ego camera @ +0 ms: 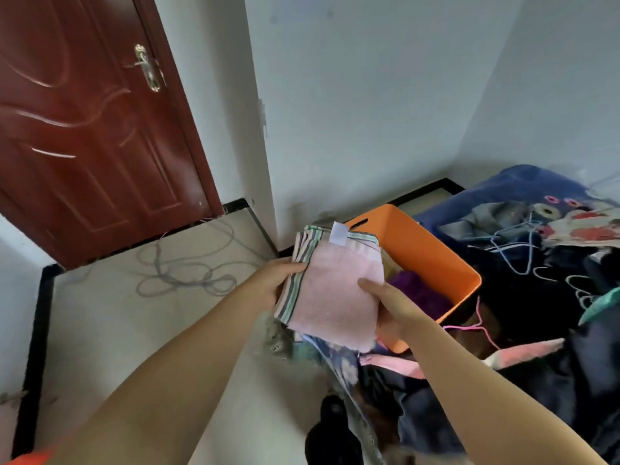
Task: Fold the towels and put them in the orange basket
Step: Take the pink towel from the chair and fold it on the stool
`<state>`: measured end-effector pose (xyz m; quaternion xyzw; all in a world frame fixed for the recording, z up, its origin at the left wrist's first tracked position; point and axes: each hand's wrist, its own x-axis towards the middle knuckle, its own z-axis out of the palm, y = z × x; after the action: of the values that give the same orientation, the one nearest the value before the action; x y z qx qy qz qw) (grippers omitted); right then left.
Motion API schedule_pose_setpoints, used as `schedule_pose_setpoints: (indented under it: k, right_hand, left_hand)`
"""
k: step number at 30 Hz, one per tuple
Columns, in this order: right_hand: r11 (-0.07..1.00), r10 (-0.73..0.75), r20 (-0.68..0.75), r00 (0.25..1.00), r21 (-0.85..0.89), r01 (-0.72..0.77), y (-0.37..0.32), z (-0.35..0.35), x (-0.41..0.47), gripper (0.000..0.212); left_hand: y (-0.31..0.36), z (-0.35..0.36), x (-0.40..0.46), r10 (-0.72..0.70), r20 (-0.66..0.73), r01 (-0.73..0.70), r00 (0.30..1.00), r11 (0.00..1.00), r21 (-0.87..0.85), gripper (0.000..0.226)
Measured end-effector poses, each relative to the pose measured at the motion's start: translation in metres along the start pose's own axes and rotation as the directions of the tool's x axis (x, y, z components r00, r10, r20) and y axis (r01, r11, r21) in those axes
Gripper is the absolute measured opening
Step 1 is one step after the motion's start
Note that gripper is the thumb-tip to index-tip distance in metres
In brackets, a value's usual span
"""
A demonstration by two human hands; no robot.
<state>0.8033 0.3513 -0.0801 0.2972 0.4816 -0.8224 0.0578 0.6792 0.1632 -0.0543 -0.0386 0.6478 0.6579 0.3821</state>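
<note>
Towel: folded pink towel [335, 293] with a striped border and a white label at its top edge, held up in the air between both hands, in front of the near-left corner of the orange basket [432, 253].
Left hand: left hand [280, 283] grips the towel's striped left edge, thumb on top and fingers out of sight beneath the cloth.
Right hand: right hand [385, 298] holds the towel's right edge at about mid-height, thumb across the pink face, fingers hidden behind.
Long axis: the folded towel runs roughly from 12 o'clock, where the label is, down to 6 o'clock, tilted a little so its lower end leans toward 5.
Basket from the hands: the basket's open mouth lies toward 2 o'clock from the towel, just beside and beyond the right hand; the towel's right edge overlaps the basket's near-left rim in this view.
Nearer hand: the right hand, which is almost at the rim; the left is a towel-width farther off.
Basket contents: purple towel [416, 293] already lies inside, with something pale and patterned at the left wall.
Coming move, as I judge it: carry the towel toward 2 o'clock and lower it flat onto the purple one.
Around: heap of dark clothes [536, 330] and hangers at 3 to 5 o'clock; loose cable [188, 273] on the floor at 10; red door [94, 122] beyond.
</note>
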Motion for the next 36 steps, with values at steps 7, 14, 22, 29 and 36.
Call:
schedule_pose_setpoints:
  k: [7,14,22,29,36]
  right_hand:
    - [0.990,0.042,-0.119,0.992,0.136,-0.026,-0.083,-0.062,0.132,0.035]
    - [0.941,0.172,-0.253,0.952,0.327,-0.083,-0.101,-0.119,0.236,0.024]
    - [0.851,0.448,-0.387,0.806,0.461,-0.252,-0.008,-0.171,0.312,0.040]
    - [0.835,0.502,-0.425,0.753,0.466,-0.294,0.011,-0.192,0.344,0.046]
    - [0.827,0.521,-0.393,0.758,0.451,-0.335,0.015,-0.197,0.344,0.045]
  left_hand:
    - [0.073,0.063,0.173,-0.039,-0.006,0.039,0.999,0.968,0.248,0.012]
    - [0.082,0.124,0.327,0.018,0.081,-0.068,0.997,0.735,0.675,0.020]
    - [-0.012,0.164,0.402,0.066,0.044,-0.066,0.997,0.385,0.921,0.040]
    - [-0.065,0.163,0.449,0.063,0.027,-0.046,0.998,0.324,0.945,0.042]
    - [-0.068,0.150,0.438,-0.009,0.080,-0.076,0.997,0.245,0.967,0.055]
